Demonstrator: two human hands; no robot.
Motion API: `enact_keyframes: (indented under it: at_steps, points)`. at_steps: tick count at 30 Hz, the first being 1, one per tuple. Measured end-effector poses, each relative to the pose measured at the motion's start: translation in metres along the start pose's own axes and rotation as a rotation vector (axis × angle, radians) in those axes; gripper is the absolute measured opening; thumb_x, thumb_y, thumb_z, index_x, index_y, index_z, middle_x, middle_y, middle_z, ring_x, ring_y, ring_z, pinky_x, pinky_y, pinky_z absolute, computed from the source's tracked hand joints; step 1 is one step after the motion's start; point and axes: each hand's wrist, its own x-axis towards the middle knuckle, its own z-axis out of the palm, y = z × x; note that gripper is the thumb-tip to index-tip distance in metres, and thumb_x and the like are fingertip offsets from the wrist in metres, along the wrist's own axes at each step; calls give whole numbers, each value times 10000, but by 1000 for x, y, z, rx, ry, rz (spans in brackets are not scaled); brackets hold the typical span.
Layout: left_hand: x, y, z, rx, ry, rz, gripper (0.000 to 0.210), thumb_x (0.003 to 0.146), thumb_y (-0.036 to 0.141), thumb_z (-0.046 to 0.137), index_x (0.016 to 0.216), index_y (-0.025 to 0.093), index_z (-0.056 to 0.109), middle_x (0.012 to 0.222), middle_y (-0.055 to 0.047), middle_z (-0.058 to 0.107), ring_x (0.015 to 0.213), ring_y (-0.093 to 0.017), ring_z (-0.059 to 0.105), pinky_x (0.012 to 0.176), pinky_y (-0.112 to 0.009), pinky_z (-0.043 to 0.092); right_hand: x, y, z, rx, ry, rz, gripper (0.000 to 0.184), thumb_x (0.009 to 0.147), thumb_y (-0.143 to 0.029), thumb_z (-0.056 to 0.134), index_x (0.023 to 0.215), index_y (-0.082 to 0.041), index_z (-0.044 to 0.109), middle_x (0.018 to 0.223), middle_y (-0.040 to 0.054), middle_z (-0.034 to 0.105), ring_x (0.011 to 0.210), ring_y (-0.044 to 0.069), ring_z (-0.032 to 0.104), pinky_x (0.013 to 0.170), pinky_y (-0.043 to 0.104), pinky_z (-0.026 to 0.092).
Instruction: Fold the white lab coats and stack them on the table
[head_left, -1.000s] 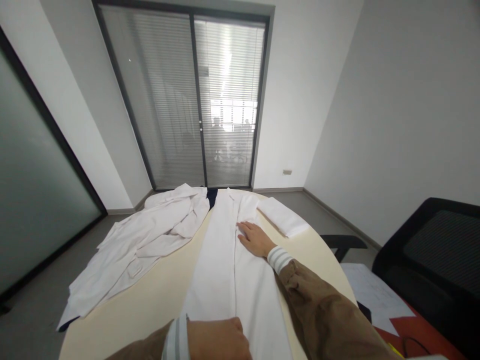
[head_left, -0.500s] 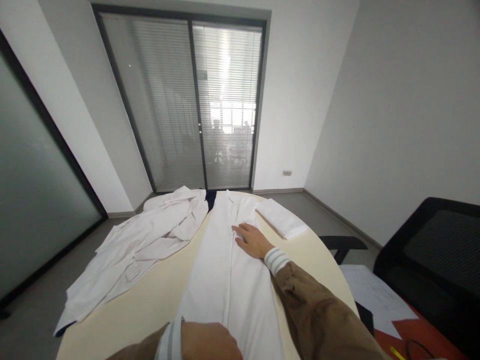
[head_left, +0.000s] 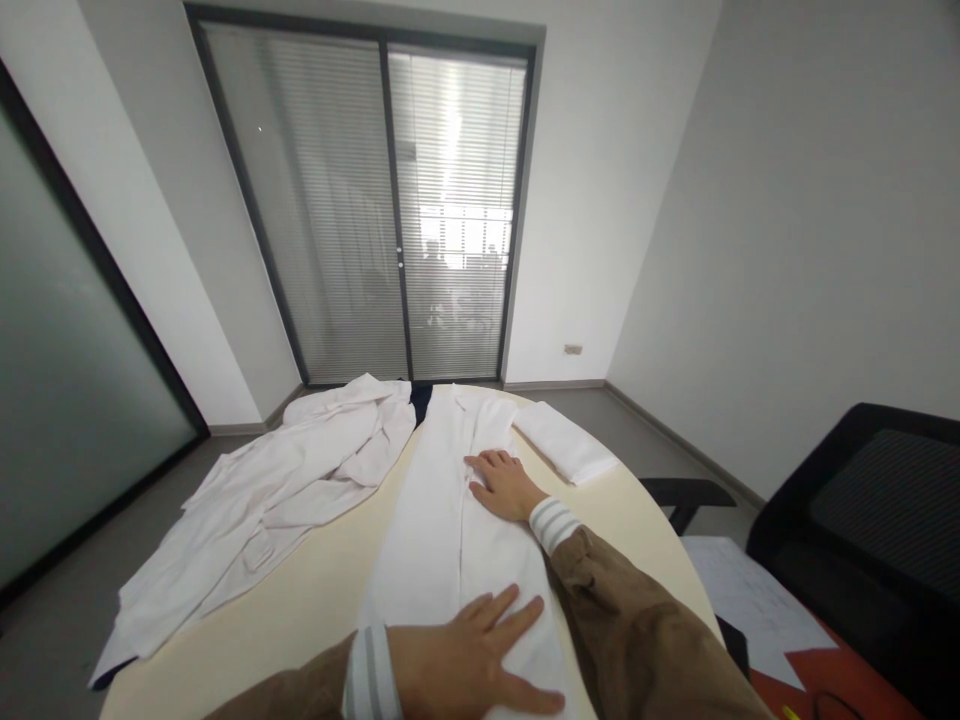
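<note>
A long white garment, possibly a coat (head_left: 420, 520), lies folded lengthwise on the pale table (head_left: 322, 600). My right hand (head_left: 507, 486) rests flat on its upper right part, fingers stretched out and palm down. Closer to me, my left hand (head_left: 469, 660) spreads its fingers over the garment's near end; whether it touches the cloth I cannot tell. Neither hand grasps anything. To the left a second white garment (head_left: 285, 490) lies loosely spread and creased, hanging past the table's edge. A neatly folded white cloth (head_left: 570, 445) lies on the far right side.
A black office chair (head_left: 862, 530) stands to the right, its armrest close to the table edge. Below it are papers (head_left: 750, 590) and a red surface (head_left: 832, 680). A dark cloth (head_left: 421, 403) shows between the garments. A glass door with blinds (head_left: 450, 220) is beyond.
My left hand has moved up and forward from the bottom edge and now shows its spread fingers. My right hand has stayed in place on the garment.
</note>
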Motion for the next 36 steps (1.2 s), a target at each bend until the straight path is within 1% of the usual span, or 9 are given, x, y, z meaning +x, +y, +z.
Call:
enact_keyframes:
  at_steps: [3,5,7,9,12,15,18,22,36]
  points:
    - [-4,8,-11,-41,28,119,486,932,232,497,1408,309,548,1606,-56,317,1467,-326,294,1159,-495,314,-4,-5,-6,35,-13,-88,551,890,-432,575,1401,-235,515,1274,128,571,1132,289,484,984,431,377]
    - [0,9,-23,-55,76,144,428,933,270,517,1353,239,597,1416,-104,567,1287,-276,549,1093,-402,416,-5,-8,-8,66,-23,-134,586,860,-437,615,1400,-229,519,1237,125,584,1101,284,499,974,417,396]
    - [7,2,-29,-17,181,90,372,946,336,523,1285,230,635,1217,-87,689,1128,-236,641,1041,-364,457,-4,-9,-8,90,-26,-153,620,832,-452,655,1396,-228,527,1223,124,591,1088,286,511,966,414,409]
    - [14,-11,-28,94,324,4,409,946,408,531,1310,240,612,1367,-107,596,1259,-276,547,1111,-434,381,0,-6,-7,137,-40,-166,651,805,-449,698,1390,-215,532,1197,118,613,1061,273,538,961,399,418]
    - [16,-33,-16,223,415,-173,667,903,576,546,1486,277,425,1633,-129,212,1474,-425,193,1156,-649,184,11,7,-7,245,-61,-111,557,868,-354,646,1385,-193,516,1062,76,679,926,203,604,881,319,452]
    - [12,-45,-3,240,408,-286,761,902,676,465,1556,339,268,1655,-112,103,1486,-473,29,1126,-732,97,29,28,-13,189,31,149,350,960,-270,503,1301,-224,567,975,46,711,877,164,639,832,268,447]
    - [10,-46,0,233,407,-326,790,892,702,451,1566,371,207,1654,-102,100,1481,-481,-1,1115,-754,59,50,53,-23,73,129,395,326,1000,-271,413,1280,-211,568,1045,107,711,965,208,652,850,305,440]
    - [11,-45,-4,218,388,-367,841,869,681,507,1574,343,195,1652,-113,81,1476,-488,-21,1118,-751,61,76,83,-31,23,147,526,387,1010,-285,358,1350,-180,510,1080,182,700,1003,278,658,841,367,444]
    - [5,-50,-13,181,377,-341,843,872,684,502,1573,323,206,1651,-117,68,1476,-489,-12,1105,-769,27,120,108,-24,2,180,611,299,971,-295,435,1147,-223,666,1066,136,713,993,252,659,820,329,451]
